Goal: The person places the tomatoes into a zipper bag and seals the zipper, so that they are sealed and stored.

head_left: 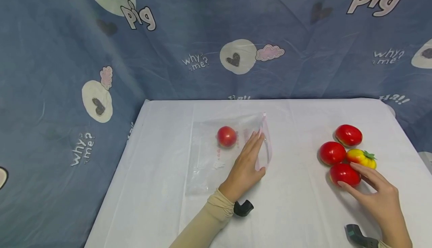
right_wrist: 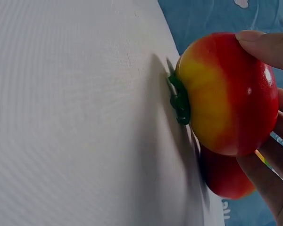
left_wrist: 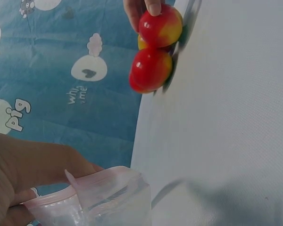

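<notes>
My right hand [head_left: 379,193] grips a glossy red tomato [head_left: 345,174] between thumb and fingertips. In the right wrist view this tomato [right_wrist: 228,94] shows a yellow base and a green leafy top turned toward the white cloth. Beside it are two more red tomatoes [head_left: 332,153] and a yellow-red one [head_left: 360,158] with its green top showing. My left hand [head_left: 243,173] lies with extended, spread fingers at the mouth of a clear zip bag [head_left: 202,165]. The pink-edged bag mouth [left_wrist: 104,181] gapes beside these fingers. One red tomato [head_left: 227,136] lies inside the bag.
A white cloth [head_left: 145,188] covers the table. Its far edge meets a blue printed curtain [head_left: 189,23], which also hangs along the left side. Black wrist devices [head_left: 243,208] sit at both wrists, close over the tabletop.
</notes>
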### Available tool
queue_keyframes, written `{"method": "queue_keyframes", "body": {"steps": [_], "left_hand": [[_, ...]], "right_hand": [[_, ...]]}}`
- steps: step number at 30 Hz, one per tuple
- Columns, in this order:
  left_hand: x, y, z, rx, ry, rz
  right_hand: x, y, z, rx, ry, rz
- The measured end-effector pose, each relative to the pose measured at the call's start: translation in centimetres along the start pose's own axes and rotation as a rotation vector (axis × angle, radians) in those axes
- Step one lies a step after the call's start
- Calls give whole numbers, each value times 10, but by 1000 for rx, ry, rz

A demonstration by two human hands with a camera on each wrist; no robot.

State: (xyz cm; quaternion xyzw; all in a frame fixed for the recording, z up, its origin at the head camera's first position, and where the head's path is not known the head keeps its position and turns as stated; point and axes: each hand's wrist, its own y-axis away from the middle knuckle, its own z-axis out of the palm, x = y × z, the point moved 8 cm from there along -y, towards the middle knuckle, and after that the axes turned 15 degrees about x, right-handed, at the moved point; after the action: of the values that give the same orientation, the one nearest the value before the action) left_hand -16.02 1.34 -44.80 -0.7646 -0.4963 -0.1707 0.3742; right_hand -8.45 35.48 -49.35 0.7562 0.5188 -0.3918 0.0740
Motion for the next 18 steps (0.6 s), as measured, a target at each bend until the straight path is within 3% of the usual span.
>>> {"method": "queue_keyframes", "body": {"steps": [18], "left_hand": [[-3,1,2,-1,10,-11]], "right_hand": [[-22,-4,-7,71,-148,-132]]}}
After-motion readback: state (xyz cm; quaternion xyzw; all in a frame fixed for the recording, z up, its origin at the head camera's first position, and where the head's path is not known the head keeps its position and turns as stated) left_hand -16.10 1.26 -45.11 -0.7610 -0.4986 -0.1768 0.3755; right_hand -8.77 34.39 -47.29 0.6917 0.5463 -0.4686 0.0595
